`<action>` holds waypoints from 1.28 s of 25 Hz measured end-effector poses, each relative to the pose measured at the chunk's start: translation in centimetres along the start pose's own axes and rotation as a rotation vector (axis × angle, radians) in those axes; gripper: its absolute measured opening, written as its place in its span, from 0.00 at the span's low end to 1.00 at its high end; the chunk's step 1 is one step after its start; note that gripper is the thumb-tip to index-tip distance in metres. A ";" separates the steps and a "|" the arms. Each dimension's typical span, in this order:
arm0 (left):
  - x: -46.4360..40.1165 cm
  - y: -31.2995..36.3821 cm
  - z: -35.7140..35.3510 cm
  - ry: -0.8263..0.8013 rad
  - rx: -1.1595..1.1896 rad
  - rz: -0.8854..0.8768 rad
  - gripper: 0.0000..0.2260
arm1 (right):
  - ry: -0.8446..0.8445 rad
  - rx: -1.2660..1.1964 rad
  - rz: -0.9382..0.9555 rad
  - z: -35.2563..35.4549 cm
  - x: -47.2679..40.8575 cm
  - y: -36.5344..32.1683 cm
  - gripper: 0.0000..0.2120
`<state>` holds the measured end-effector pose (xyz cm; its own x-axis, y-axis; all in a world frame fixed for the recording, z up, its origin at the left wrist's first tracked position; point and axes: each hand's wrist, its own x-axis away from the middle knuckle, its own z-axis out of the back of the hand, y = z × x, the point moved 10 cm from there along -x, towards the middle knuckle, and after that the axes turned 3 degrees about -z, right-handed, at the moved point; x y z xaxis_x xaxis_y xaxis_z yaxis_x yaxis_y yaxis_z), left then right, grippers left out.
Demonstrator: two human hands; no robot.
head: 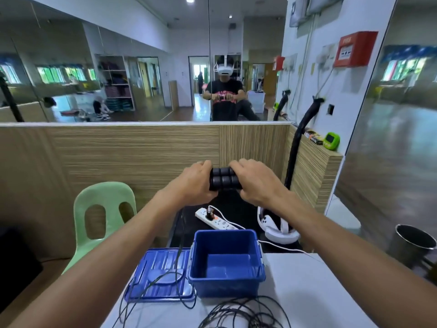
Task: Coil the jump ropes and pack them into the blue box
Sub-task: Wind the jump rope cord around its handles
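Note:
Two black ribbed jump rope handles [223, 181] lie side by side, raised in the air above the table. My left hand [192, 183] grips their left ends and my right hand [254, 182] grips their right ends. A thin black rope [182, 235] hangs from the handles down over the blue lid [160, 273]. The blue box [227, 242] stands open on the white table [307, 292], below my hands, with nothing visible in it. More black rope [238, 313] lies in loose loops at the table's near edge.
A green plastic chair [104, 209] stands left of the table. Behind the box are a white power strip [216, 220] and a white headset [276, 229]. A wooden partition and a mirror rise behind. A dark bin [413, 242] stands at the right.

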<state>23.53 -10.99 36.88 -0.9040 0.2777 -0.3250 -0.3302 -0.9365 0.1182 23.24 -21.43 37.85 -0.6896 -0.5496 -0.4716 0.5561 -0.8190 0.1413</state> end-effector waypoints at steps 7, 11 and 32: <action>0.3 -0.8 1.5 0.113 0.171 -0.044 0.20 | -0.087 -0.021 -0.056 0.8 -0.9 0.0 0.16; 2.5 -4.7 1.1 0.270 0.461 0.152 0.15 | -0.149 -0.126 -0.184 0.8 -1.2 2.2 0.13; 6.8 -1.8 -12.1 0.462 1.622 0.652 0.18 | -0.174 -0.255 -0.229 3.0 -4.8 2.8 0.18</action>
<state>21.24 -9.98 23.06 -0.9362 -0.3501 -0.0297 -0.1556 0.3373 0.9284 26.69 -21.55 43.06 -0.8655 -0.3949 -0.3082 0.4611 -0.8685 -0.1821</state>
